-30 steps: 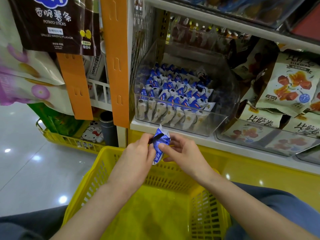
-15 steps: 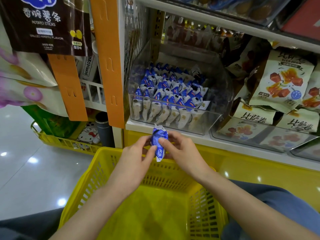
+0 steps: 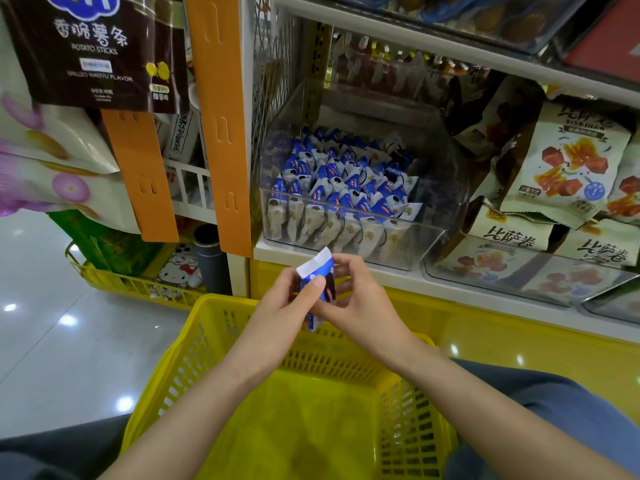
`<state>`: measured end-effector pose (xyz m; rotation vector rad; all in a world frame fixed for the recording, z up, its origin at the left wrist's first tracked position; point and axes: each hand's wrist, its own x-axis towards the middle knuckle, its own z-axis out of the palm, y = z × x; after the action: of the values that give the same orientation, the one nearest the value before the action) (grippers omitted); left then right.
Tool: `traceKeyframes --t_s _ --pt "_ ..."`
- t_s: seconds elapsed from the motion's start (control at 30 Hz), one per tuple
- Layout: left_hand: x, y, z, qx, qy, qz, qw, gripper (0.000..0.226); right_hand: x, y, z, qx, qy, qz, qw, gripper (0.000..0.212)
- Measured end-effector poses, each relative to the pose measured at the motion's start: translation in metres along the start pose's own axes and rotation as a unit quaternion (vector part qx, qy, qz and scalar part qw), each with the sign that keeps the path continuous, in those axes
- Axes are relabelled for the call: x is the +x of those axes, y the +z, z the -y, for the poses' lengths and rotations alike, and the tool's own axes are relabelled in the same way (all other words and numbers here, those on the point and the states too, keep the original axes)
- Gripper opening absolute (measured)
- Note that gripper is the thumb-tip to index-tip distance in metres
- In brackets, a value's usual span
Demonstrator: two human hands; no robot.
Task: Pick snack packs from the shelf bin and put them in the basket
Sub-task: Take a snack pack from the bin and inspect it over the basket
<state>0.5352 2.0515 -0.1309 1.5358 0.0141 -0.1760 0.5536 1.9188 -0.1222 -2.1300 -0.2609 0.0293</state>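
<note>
bin: clear glossy plastic. basket: yellow perforated plastic. snack pack: shiny foil-like wrapper. floor: glossy tile. trousers: matt cloth.

A shop: stocked snack shelves and a shopping basket.

My way into the clear bin lies over its low front wall, beneath the upper shelf, with the orange post left of it, snack bags right, and the open-topped basket below.

A small blue and white snack pack is upright over the yellow plastic basket. At 12 o'clock, the clear plastic bin holds many more packs.
</note>
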Motion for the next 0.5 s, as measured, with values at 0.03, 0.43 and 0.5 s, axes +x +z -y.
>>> traceKeyframes --t_s 0.03,0.43,0.5 --pt "0.001 0.0 -0.002 0.016 0.014 -0.019 1.0 0.015 -0.001 0.001 0.0 -0.012 -0.011 -0.006 1.0 0.057" --pt "0.004 -0.007 -0.007 -0.001 0.063 -0.121 0.991 0.01 -0.002 -0.003 0.003 -0.093 -0.066 0.024 0.993 0.051" --pt "0.006 -0.01 -0.009 0.002 0.069 -0.129 0.989 0.011 0.001 -0.007 0.006 -0.08 -0.053 0.027 0.995 0.036"
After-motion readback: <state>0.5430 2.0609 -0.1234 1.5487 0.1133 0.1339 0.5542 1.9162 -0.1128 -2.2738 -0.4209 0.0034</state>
